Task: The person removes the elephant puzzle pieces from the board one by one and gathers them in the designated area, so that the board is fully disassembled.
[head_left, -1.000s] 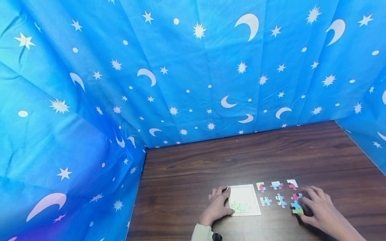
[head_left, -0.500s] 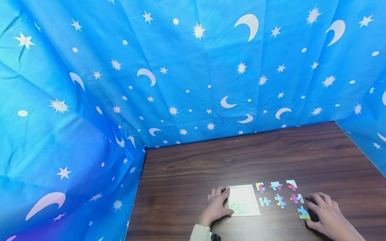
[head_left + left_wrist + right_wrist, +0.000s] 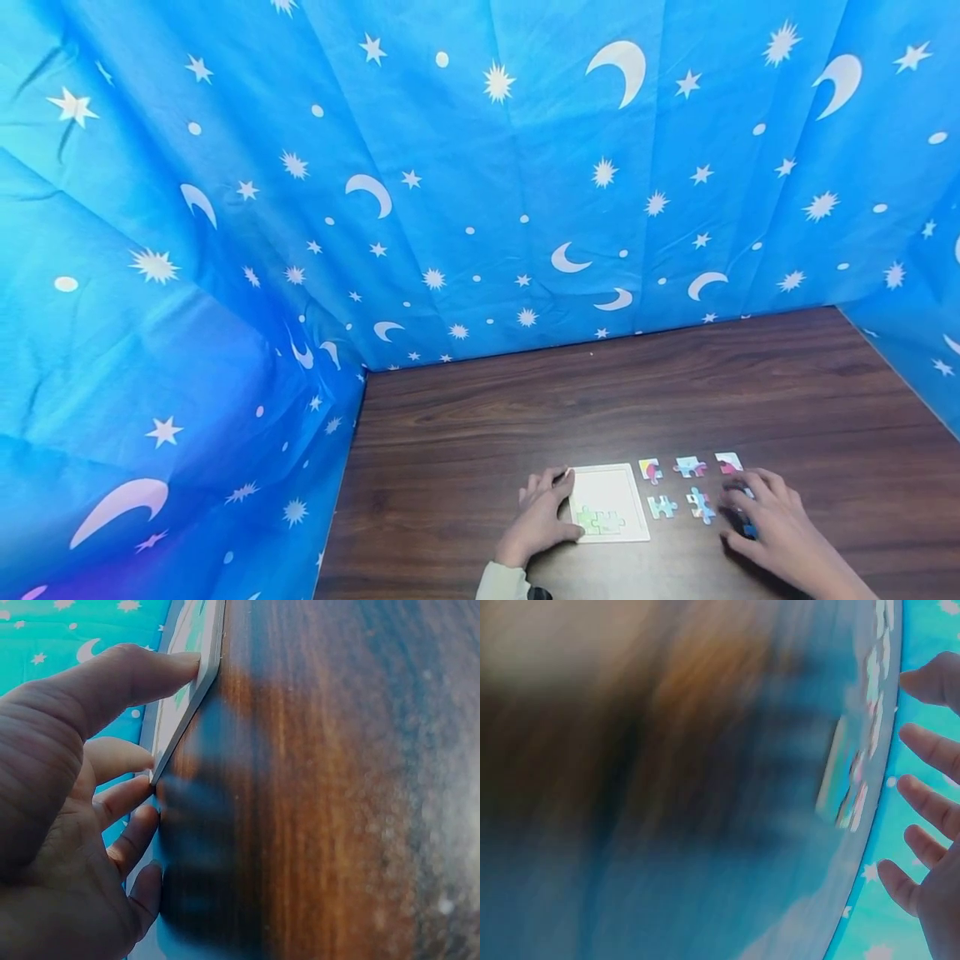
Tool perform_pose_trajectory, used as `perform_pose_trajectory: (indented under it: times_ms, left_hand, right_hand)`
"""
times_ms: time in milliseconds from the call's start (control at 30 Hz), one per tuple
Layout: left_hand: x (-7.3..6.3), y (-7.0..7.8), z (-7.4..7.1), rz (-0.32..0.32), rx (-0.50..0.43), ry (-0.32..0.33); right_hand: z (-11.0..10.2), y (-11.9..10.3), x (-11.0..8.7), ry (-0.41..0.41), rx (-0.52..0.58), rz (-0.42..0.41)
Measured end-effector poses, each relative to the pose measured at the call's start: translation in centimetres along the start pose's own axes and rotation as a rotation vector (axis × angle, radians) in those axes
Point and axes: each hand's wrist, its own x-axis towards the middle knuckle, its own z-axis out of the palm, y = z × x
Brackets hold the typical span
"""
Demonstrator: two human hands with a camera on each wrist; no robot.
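My left hand (image 3: 536, 517) holds the left side of a pale square puzzle tray (image 3: 611, 492), thumb on its near corner and index finger at the far corner. The left wrist view shows the thumb (image 3: 161, 675) on the tray's top, beside its edge. Two joined green puzzle pieces (image 3: 600, 521) lie in the tray's near left part. My right hand (image 3: 772, 521) hovers with loosely bent fingers over the rightmost pieces, partly hiding a blue-green puzzle piece (image 3: 751, 529). In the right wrist view its spread fingers (image 3: 930, 746) look apart from the pieces.
Several loose puzzle pieces lie in rows right of the tray, among them a yellow-red piece (image 3: 650, 471), a pale blue piece (image 3: 662, 507) and a white-red piece (image 3: 728, 463). A blue star-and-moon cloth (image 3: 510, 208) surrounds the dark wooden table (image 3: 450, 433).
The blue-green piece slid right and slightly nearer, beneath my right hand, which then left it and moved back left over the pieces. My left hand stays on the tray.
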Motion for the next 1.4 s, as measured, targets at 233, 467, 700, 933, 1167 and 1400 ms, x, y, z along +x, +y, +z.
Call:
perform_pose_trajectory:
  times_ms: [233,467,700,933,1167,1400]
  left_hand:
    - [0.0,-0.1,0.5,0.003,0.011,-0.003]
    - [-0.3,0.0,0.8,-0.013,-0.002,-0.01]
    - [-0.4,0.0,0.8,-0.014,-0.021,0.004]
    - [-0.2,-0.2,0.8,-0.001,-0.023,0.008]
    - [0.0,-0.1,0.5,0.0,-0.002,0.023]
    - [0.0,0.1,0.0,-0.012,-0.019,0.025]
  right_hand:
    - [2.1,-2.3,1.9,0.143,0.038,-0.13]
    - [4.6,-5.8,3.9,0.165,0.021,-0.253]
    - [6.7,-8.2,5.2,0.079,-0.01,-0.326]
    - [7.6,-8.7,5.4,0.023,-0.006,-0.317]
    - [8.0,-9.1,5.7,0.046,0.025,-0.278]
    - [7.8,-9.1,6.0,0.004,-0.016,-0.219]
